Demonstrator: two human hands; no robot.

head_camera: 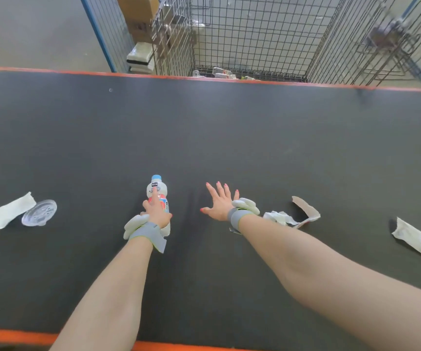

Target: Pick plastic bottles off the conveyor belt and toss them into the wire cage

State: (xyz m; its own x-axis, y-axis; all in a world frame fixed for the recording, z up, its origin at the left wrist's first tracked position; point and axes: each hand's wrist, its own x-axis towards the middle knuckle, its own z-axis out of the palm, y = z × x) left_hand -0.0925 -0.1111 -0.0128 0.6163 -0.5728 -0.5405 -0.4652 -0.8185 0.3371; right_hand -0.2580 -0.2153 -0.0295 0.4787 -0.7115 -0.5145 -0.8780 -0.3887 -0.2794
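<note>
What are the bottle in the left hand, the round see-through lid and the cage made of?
Bottle: probably plastic, with a smooth white body and a light blue cap. Lid: thin clear plastic, glossy; the dark belt shows through it. Cage: metal wire, dull grey, crossed into a grid.

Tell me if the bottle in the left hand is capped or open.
Capped. A light blue cap sits on the neck of the plastic bottle, which the left hand grips.
</note>
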